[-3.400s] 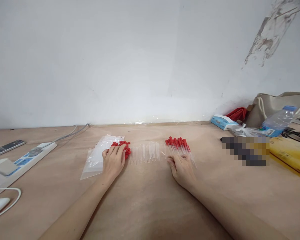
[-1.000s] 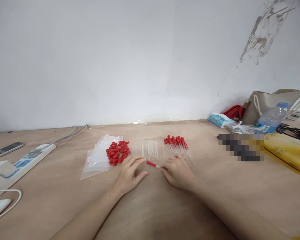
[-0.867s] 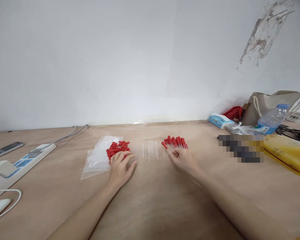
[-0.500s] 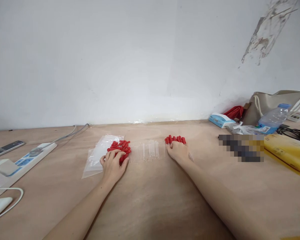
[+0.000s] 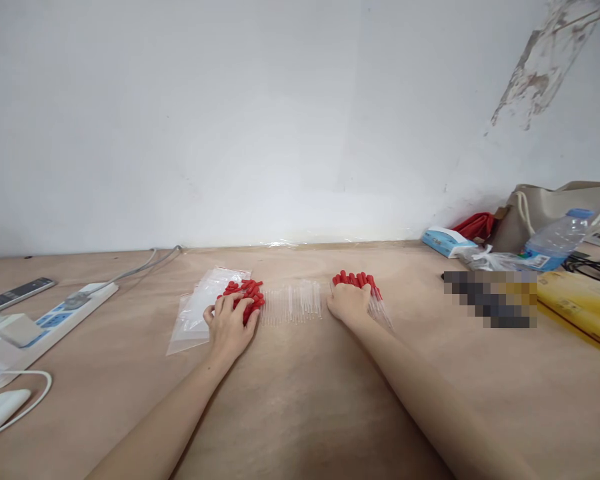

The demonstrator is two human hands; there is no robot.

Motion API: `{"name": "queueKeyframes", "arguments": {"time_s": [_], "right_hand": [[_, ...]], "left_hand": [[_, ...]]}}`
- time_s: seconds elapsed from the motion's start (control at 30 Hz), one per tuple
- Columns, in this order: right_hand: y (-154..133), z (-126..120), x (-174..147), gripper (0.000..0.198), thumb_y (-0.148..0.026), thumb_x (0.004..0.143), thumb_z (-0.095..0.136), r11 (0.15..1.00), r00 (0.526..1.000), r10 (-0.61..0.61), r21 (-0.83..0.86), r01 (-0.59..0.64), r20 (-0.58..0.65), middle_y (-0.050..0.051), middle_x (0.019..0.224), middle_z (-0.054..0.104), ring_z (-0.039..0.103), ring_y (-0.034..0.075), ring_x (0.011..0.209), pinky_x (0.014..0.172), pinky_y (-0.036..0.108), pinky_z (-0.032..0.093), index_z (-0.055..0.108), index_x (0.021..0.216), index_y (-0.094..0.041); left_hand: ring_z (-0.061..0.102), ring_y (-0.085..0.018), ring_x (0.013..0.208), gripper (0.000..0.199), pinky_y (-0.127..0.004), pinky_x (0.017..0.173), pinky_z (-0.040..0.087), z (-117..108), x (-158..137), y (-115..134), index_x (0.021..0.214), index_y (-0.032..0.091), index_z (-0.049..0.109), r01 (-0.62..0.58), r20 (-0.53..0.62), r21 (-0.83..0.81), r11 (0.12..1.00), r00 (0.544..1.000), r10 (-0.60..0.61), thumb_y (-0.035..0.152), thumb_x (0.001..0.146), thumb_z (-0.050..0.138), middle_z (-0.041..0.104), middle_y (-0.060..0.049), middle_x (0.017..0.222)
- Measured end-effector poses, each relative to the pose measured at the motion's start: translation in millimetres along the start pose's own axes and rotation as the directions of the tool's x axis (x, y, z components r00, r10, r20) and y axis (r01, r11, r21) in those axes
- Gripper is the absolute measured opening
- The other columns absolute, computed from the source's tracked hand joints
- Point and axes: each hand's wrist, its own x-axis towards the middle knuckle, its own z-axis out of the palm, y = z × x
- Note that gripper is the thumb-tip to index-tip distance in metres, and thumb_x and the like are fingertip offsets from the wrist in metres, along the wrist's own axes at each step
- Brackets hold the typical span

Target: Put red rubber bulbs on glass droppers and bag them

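Observation:
My left hand (image 5: 233,325) rests over a pile of small red rubber bulbs (image 5: 250,290), its fingers bent and spread, touching them. White and clear plastic bags (image 5: 193,320) lie under and beside the pile. Between my hands, thin clear tubes (image 5: 293,303) lie side by side in a row. To their right, several droppers with red bulbs (image 5: 363,279) form a group, their clear stems pointing toward me. My right hand (image 5: 349,303) is closed at the left side of this group. Its fingertips are hidden, so what they hold cannot be made out.
A power strip (image 5: 55,327) with plugs, a remote-like device (image 5: 17,293) and a white cable are at the left. At the right are a tissue pack (image 5: 446,241), a water bottle (image 5: 560,240), a grey bag (image 5: 550,200) and a yellow package (image 5: 580,300). A wall stands behind.
My right hand has shifted slightly left across the dropper group, showing more of the stems on its right. My left hand stays on the red bulbs. The whole view has shifted a little.

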Motion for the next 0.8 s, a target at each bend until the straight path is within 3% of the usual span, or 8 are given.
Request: {"name": "queueKeyframes", "arguments": {"time_s": [0.17,0.37,0.53,0.67,0.8], "right_hand": [[-5.6,0.2,-0.2,0.017,-0.016,0.071,0.047,1.0,1.0,-0.016,-0.001,0.016,0.009,0.009,0.059,0.061,0.056,0.02,0.058,0.071,0.04,0.025,0.06,0.061,-0.015],[1.8,-12.1,-22.8,0.026,-0.024,0.083,0.035,0.998,0.987,-0.058,0.013,0.061,-0.152,0.013,0.071,0.062,0.056,0.023,0.069,0.072,0.037,0.024,0.058,0.078,-0.011],[24.2,-13.8,-50.4,0.024,-0.024,0.087,0.033,0.957,0.917,-0.245,0.073,0.281,-0.314,0.008,0.069,0.062,0.054,0.019,0.065,0.076,0.036,0.024,0.051,0.076,-0.014],[37.4,-7.5,-69.5,0.021,-0.022,0.088,0.033,0.902,0.881,-0.305,0.186,0.389,-0.362,0.003,0.066,0.061,0.053,0.014,0.058,0.08,0.035,0.025,0.05,0.076,-0.016],[37.7,-5.9,-80.4,0.02,-0.021,0.088,0.036,0.836,0.831,-0.354,0.253,0.486,-0.428,0.004,0.075,0.064,0.057,0.014,0.068,0.081,0.033,0.026,0.054,0.094,-0.015]], "left_hand": [[0.045,-0.027,0.098,0.016,-0.045,0.084,0.023,1.1,2.3,0.8,0.086,0.021,0.061,-0.002,0.01,0.007,1.0,1.0,0.002,0.032,0.076,0.054,0.056,-0.009,0.106],[0.045,-0.028,0.099,0.014,-0.046,0.084,0.023,3.4,2.1,0.2,0.078,0.02,0.062,-0.009,0.008,0.017,1.0,1.0,0.009,0.03,0.077,0.053,0.056,-0.009,0.104],[0.047,-0.026,0.096,0.015,-0.045,0.083,0.023,3.7,3.2,1.0,0.076,0.019,0.06,-0.018,0.013,-0.017,1.0,1.0,0.018,0.027,0.08,0.048,0.059,-0.008,0.098],[0.05,-0.025,0.092,0.014,-0.045,0.083,0.024,-0.7,2.9,3.0,0.079,0.019,0.056,0.001,0.022,-0.07,0.998,1.0,0.001,0.026,0.083,0.045,0.062,-0.007,0.089],[0.052,-0.024,0.09,0.013,-0.042,0.081,0.031,-3.9,0.4,7.9,0.086,0.018,0.053,0.044,0.006,-0.248,0.968,0.999,-0.044,0.028,0.084,0.044,0.062,-0.006,0.088]]}}
